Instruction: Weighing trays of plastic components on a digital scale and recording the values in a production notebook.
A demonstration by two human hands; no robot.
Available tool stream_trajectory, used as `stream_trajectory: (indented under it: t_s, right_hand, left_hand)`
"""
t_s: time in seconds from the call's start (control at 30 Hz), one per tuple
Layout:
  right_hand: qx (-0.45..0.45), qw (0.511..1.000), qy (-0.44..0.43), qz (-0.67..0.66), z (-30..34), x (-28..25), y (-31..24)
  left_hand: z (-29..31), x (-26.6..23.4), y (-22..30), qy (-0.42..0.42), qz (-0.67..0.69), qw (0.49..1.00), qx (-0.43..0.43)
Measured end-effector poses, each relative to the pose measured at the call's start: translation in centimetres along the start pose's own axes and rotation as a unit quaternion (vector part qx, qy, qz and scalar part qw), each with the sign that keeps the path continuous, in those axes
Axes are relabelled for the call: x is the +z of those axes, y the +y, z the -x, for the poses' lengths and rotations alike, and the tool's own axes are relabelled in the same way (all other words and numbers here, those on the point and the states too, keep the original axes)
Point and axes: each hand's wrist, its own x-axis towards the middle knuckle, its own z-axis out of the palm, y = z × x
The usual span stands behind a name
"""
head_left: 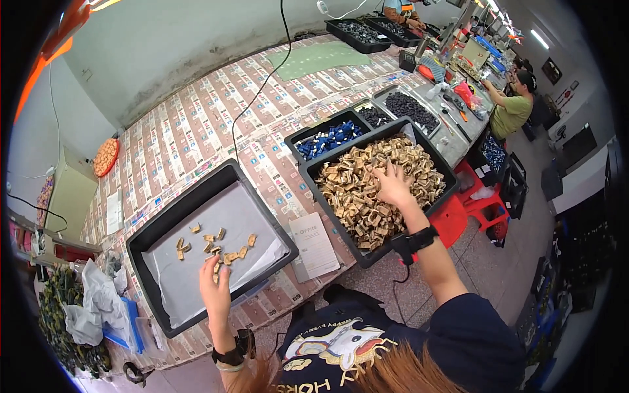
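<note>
Had my right hand (392, 187) fingers spread, palm-down on the gold bits (367, 190) in the black bin (314, 177) at 2 o'clock, raking. Left hand (215, 288) fingers loosely open over the few pcs (216, 247) on the gray-lined tray (170, 262) at 10 o'clock, w/ room to spread them.

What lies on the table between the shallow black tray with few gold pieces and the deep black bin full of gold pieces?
In the head view, a white paper sheet lies on the patterned table between the shallow black tray and the deep black bin.
</note>
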Motion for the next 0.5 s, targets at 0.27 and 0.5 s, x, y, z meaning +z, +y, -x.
stream_trajectory:
  t_s: [0.27,0.5]
  right_hand:
    - [-0.051,0.921,0.188,-0.338,0.0,3.3,5.0]
    - [0.143,0.388,-0.003,-0.911,-0.6,1.3,8.3]
  left_hand:
    - [0.0,1.9,2.3,-0.022,0.058,0.998,-0.021]
    - [-0.2,3.2,3.6,-0.046,0.113,0.992,-0.043]
